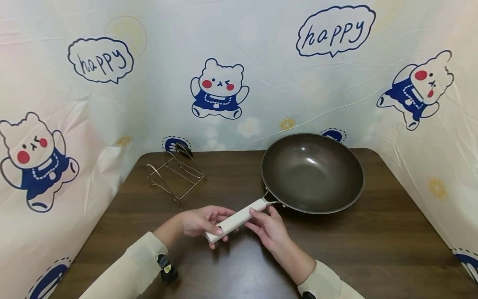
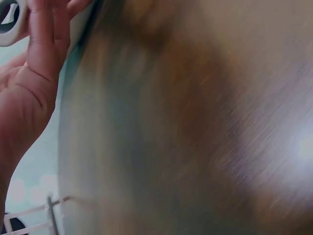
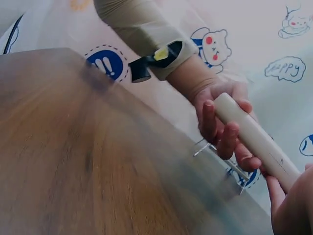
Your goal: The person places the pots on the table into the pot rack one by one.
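A dark, deep wok (image 1: 311, 174) is at the right back of the table, its hollow facing up and its white handle (image 1: 239, 217) slanting toward the person. My left hand (image 1: 196, 222) grips the handle's free end, thumb on top and fingers beneath. Closer to the wok's rim, my right hand (image 1: 271, 228) holds the handle between thumb and fingers. In the right wrist view, the left hand (image 3: 215, 105) has its fingers bent about the handle (image 3: 261, 142). The left wrist view catches the handle's end with its hole. Whether the wok touches the table cannot be told.
A wire rack (image 1: 178, 167) with a round black part (image 1: 184, 150) stands at the back left of the brown wooden table (image 1: 373, 245). A printed cloth (image 1: 257, 83) with bears hangs around the table's back and sides.
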Action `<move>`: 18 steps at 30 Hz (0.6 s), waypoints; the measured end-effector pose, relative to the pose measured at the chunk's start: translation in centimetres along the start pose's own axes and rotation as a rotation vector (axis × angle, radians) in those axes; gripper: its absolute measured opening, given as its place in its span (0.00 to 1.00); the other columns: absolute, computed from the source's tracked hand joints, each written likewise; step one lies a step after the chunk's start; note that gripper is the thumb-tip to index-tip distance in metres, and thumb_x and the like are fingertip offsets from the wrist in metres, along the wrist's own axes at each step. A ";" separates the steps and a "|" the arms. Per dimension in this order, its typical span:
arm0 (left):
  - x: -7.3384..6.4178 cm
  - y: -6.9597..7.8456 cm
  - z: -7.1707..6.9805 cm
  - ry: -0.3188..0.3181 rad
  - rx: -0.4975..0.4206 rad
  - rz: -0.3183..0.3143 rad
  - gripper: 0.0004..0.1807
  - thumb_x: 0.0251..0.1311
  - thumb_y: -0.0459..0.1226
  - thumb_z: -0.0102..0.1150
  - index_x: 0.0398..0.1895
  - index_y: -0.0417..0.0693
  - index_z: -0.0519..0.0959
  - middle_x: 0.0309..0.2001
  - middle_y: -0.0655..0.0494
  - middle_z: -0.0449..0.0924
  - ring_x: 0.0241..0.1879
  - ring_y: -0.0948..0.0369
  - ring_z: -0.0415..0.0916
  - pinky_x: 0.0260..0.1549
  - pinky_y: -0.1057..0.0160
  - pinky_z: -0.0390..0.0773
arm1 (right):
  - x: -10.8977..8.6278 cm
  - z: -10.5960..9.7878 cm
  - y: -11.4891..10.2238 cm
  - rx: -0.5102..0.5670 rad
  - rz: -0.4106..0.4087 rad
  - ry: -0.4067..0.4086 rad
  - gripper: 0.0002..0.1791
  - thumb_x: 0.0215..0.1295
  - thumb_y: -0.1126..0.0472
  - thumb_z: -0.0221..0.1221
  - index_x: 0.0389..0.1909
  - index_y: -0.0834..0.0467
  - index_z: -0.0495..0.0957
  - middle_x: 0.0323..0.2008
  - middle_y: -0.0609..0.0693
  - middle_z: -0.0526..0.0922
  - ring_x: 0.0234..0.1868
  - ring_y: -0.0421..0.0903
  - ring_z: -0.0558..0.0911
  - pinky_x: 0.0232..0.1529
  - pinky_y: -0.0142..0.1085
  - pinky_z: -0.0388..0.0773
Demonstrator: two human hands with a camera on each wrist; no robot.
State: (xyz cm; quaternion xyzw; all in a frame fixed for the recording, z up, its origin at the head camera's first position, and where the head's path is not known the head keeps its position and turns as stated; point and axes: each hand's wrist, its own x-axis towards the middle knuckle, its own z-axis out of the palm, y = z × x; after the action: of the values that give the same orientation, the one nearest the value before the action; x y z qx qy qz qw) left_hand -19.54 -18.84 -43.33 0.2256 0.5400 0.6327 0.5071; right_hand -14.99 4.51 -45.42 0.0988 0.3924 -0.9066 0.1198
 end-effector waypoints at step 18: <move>1.1 -3.8 3.1 -0.046 -0.030 0.147 0.38 0.58 0.23 0.59 0.67 0.37 0.48 0.55 0.43 0.67 0.41 0.55 0.76 0.28 0.56 0.83 | -1.1 -0.2 0.2 -0.237 -0.131 0.060 0.25 0.56 0.80 0.58 0.53 0.68 0.59 0.44 0.62 0.81 0.39 0.49 0.83 0.31 0.41 0.84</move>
State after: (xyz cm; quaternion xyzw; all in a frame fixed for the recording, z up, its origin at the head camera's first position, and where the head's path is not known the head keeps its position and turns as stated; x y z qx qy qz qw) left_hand -15.82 -16.85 -46.09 0.2716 0.5007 0.6709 0.4748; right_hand -13.90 4.67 -45.41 0.0853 0.5059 -0.8563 0.0595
